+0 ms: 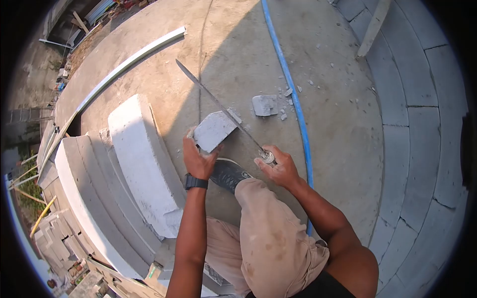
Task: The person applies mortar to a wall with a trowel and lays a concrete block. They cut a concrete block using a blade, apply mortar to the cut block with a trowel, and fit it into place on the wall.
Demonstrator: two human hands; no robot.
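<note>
A small pale block (214, 131) is gripped at its near left side by my left hand (198, 156), which has a black watch on the wrist. My right hand (279, 166) is closed around the handle of a long saw (213, 99). The saw's blade slants up and to the left, crossing the right end of the block. My dark shoe (229, 174) is on the floor just below the block. Beyond the blade lies a smaller cut piece (265, 105) with crumbs beside it.
Large pale blocks (144, 164) stand at the left. A blue hose (293, 94) runs along the floor (343, 139) to my right. A block wall (412, 144) curves down the right side. A long metal strip (129, 62) lies at the upper left.
</note>
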